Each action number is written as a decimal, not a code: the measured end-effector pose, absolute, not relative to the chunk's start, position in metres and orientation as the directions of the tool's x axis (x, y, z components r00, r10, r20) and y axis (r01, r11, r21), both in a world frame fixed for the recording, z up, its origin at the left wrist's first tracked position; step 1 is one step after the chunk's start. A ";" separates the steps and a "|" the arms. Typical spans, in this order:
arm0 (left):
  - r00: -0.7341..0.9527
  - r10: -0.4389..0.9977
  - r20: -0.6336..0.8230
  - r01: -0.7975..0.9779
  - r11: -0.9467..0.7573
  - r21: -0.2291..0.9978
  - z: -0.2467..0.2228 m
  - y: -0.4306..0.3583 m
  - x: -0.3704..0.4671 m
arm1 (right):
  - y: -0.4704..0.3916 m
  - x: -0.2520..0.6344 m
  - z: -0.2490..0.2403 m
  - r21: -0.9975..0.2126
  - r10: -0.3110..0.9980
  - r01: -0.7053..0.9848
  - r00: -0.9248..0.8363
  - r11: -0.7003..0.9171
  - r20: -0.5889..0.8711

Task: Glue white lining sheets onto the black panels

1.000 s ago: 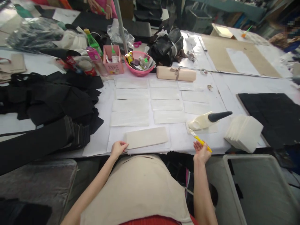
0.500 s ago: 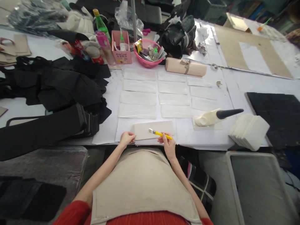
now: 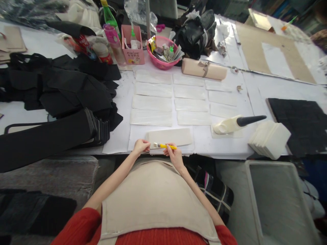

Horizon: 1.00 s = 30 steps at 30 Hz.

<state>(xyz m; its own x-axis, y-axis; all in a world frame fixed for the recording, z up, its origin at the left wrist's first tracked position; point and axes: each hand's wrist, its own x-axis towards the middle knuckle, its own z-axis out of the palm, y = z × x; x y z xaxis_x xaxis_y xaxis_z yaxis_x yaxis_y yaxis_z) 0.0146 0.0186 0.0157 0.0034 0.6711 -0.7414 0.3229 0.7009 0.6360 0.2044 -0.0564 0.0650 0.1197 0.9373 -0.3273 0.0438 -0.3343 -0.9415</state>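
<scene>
My right hand [image 3: 174,153] grips a small paintbrush [image 3: 167,146] by its yellow handle. Its pale bristles point left, over the near left end of an off-white rectangular panel [image 3: 170,136]. At that panel's near left corner, my left hand [image 3: 142,146] has its fingers pinched together on the edge. The panel lies flat on white sheets at the table's front edge. Behind it, several whitish translucent strips [image 3: 151,117] are laid out in rows. A cream bottle with a long dark nozzle [image 3: 230,124] lies on its side to the right.
Black cut pieces [image 3: 63,81] and stacked black panels [image 3: 48,136] fill the left. White pieces [image 3: 269,139] and a dark stack [image 3: 301,122] are at right. A pink basin [image 3: 163,63], a pink box [image 3: 134,54] and a beige roll [image 3: 204,68] stand at the back.
My right hand has brought the brush left and nearer to me, from the panel's middle to its left end. My left hand stays at the corner. The view has shifted slightly.
</scene>
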 end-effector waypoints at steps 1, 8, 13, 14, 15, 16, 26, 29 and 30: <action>0.010 0.667 -0.745 0.319 0.704 0.634 0.017 0.019 0.014 | -0.056 0.203 0.063 -0.939 0.935 0.038 0.119 -0.341 -0.334; 0.022 0.656 -0.754 0.298 0.716 0.631 0.020 0.020 0.013 | -0.063 0.223 0.055 -0.937 0.911 0.055 0.259 -0.345 -0.320; 0.036 0.655 -0.754 0.296 0.714 0.635 0.020 0.020 0.012 | -0.075 0.281 0.057 -0.933 0.811 0.102 0.533 -0.346 -0.243; 0.038 0.655 -0.755 0.296 0.714 0.635 0.020 0.020 0.012 | -0.077 0.292 0.059 -0.929 0.783 0.130 0.586 -0.346 -0.209; 0.040 0.654 -0.755 0.297 0.714 0.634 0.020 0.020 0.012 | -0.079 0.300 0.062 -0.924 0.758 0.166 0.630 -0.344 -0.168; 0.041 0.653 -0.756 0.298 0.714 0.634 0.020 0.020 0.012 | -0.081 0.304 0.065 -0.919 0.742 0.204 0.659 -0.339 -0.127; 0.051 0.642 -0.765 0.311 0.717 0.623 0.020 0.021 0.012 | -0.055 0.208 0.062 -0.958 0.960 0.101 0.111 -0.268 -0.257; 0.050 0.645 -0.762 0.308 0.716 0.626 0.019 0.021 0.012 | -0.047 0.212 0.050 -0.960 0.959 0.106 0.145 -0.261 -0.244; 0.046 0.647 -0.761 0.307 0.716 0.628 0.017 0.021 0.012 | -0.046 0.220 0.047 -0.959 0.951 0.111 0.201 -0.260 -0.235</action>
